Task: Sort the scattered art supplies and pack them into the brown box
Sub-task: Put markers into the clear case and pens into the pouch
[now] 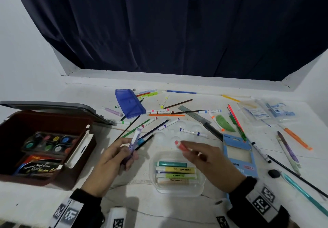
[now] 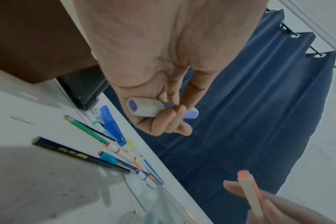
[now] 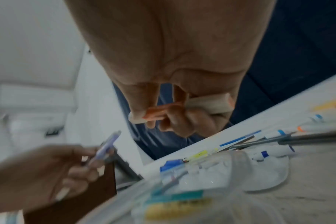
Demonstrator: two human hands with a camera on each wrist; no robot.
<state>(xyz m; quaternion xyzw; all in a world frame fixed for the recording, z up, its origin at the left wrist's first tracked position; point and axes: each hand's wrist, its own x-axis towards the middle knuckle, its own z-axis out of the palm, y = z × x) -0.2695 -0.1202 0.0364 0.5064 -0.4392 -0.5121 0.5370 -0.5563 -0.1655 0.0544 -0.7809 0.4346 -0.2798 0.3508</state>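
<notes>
Centrally, the left hand (image 1: 113, 158) clamps its grip round a purple-capped white highlighter (image 1: 134, 141), while the right hand (image 1: 211, 164) pinches an orange-capped white highlighter (image 1: 182, 146) above the clear plastic tray (image 1: 198, 188).

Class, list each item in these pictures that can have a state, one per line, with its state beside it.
Brown box: lid open, paint pots inside.
Clear tray: open, four highlighters lying flat inside.
Purple highlighter: capped, held in left hand.
Orange highlighter: capped, held in right hand.
Blue pouch: lying flat on the table.
</notes>
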